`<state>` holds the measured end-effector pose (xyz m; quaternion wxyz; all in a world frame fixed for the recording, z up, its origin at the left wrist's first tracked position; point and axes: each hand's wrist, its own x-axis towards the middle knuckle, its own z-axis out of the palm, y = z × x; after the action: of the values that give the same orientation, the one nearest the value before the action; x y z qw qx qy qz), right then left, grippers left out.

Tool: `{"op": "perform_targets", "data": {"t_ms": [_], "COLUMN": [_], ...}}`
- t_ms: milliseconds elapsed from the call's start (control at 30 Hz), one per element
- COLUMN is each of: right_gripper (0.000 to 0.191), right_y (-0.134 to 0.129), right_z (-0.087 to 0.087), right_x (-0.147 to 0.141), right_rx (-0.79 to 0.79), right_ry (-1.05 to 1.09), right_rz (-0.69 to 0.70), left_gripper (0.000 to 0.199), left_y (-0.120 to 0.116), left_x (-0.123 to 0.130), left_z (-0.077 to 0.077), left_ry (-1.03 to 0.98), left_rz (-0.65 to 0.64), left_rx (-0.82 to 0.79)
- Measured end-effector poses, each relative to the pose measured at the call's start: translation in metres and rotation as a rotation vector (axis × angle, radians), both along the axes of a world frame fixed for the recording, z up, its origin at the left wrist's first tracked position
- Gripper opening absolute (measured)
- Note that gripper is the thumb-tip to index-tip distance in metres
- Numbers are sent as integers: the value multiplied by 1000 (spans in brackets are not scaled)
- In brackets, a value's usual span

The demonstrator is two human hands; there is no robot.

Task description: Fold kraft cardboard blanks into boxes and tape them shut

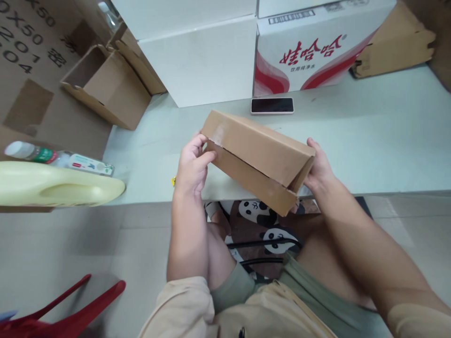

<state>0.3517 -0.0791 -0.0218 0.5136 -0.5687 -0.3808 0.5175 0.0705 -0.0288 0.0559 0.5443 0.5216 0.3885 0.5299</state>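
Between my hands a small brown cardboard box [259, 148] is held tilted above the front edge of the table. A dark gap runs along its near side, where one panel stands slightly apart from another. My left hand [194, 162] grips the box's left end, thumb on the near panel and fingers at the corner. At the other end my right hand [320, 166] is closed around the right side; some of its fingers are hidden behind the cardboard. Just beyond the box, a phone [272, 106] with a dark screen lies on the table.
White cartons [207, 61], one with red lettering, stand at the back of the pale table [384, 136]. Open cardboard boxes [116, 87] are at the left. A pale yellow bottle [59, 183] and a clear bottle [63, 157] lie front left. A red stool [81, 305] is below.
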Motion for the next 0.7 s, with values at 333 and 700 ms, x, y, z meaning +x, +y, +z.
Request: {"op": "perform_targets", "data": {"t_ms": [333,700], "right_gripper": [51,49], "right_y": [6,2], "right_z": [-15,-14], "right_x": [0,21], "right_rx": [119,-114], "right_ry": [86,-1194], "right_rz": [-346,-108], "left_gripper": [50,52], "left_y": [13,38], "left_x": [3,-33], "left_z": [-24,-39], "left_ry": [-200,-207], "left_rz": [98,578], "left_rx": [-60,264]}}
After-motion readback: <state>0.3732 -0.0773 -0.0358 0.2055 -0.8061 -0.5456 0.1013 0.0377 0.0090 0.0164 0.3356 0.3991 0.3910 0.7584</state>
